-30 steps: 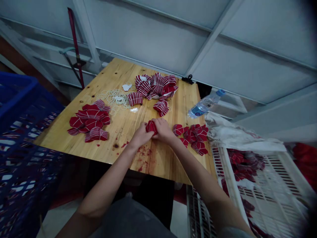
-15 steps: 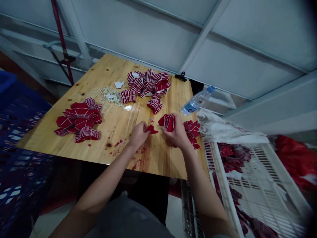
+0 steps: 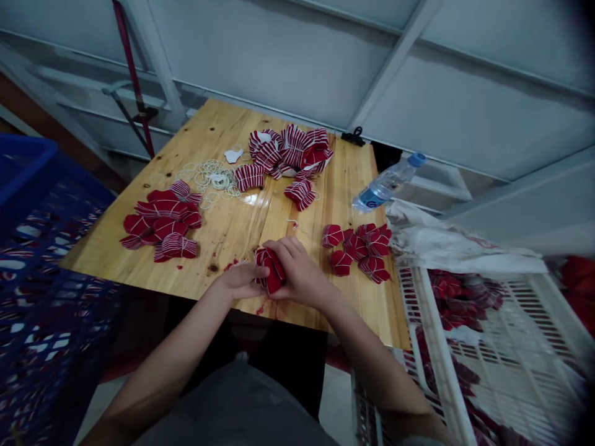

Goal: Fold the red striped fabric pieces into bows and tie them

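Observation:
Close to the front edge of the wooden table [image 3: 223, 229], both my hands are closed round one folded red cloth bundle [image 3: 269, 272] with pale stripes. My left hand [image 3: 242, 277] grips its left side, thumb across the front. Wrapped over the top and right side is my right hand [image 3: 297, 269]. To the right of it lies a group of small red bundles [image 3: 367, 244] with thin white bands around them. More banded red bundles [image 3: 167, 217] are piled at the left. Striped red-and-white bundles [image 3: 292, 148] form a heap at the back.
Loose pale rubber bands [image 3: 214, 176] lie beside a white scrap [image 3: 233, 155]. A plastic bottle [image 3: 388, 183] lies near the right edge, and a black clip [image 3: 353, 136] grips the back edge. A blue basket [image 3: 60, 248] stands left; a white crate [image 3: 437, 347] with red cloth stands right.
Earlier my hands were apart, the left with a small red piece, the right with a striped bundle. Now they have come together on one bundle, nearer my body and to the left.

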Demonstrator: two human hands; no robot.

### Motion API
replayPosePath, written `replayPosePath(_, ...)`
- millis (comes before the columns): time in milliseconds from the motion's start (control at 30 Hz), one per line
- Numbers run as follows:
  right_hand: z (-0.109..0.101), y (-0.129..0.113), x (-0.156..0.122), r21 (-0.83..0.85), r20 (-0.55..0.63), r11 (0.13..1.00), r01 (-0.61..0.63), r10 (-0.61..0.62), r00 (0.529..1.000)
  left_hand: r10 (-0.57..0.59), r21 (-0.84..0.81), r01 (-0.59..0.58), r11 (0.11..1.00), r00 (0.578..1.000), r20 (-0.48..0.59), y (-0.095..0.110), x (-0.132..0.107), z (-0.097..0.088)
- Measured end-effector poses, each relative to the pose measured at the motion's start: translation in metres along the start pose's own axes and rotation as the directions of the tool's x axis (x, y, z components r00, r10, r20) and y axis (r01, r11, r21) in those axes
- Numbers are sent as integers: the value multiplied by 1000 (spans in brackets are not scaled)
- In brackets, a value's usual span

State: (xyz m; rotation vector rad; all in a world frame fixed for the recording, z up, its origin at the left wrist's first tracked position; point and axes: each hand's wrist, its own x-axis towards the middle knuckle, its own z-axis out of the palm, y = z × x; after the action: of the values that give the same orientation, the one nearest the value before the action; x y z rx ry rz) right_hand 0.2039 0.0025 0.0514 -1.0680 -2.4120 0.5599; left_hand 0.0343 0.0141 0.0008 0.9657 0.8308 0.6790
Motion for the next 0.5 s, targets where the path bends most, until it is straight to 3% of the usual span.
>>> replayPosePath(100,-1,-7,-7,16,14,1000,-4,3,1000,-122,-173,148,974,981,150,-6,-3,2)
replayPosePath(200,-4,-10,-16,8,59,999,-48,48,997,-135,-194,165,967,978,158,-7,-5,4)
replayPosePath(333,0,-16,-23,-101,9,984,-145,146,989,-127,-254,169,952,977,173,-6,-8,9)
replayPosePath(500,9,-25,-23,-198,5,976,-91,94,996,-124,-279,176,944,973,195,-7,-9,15)
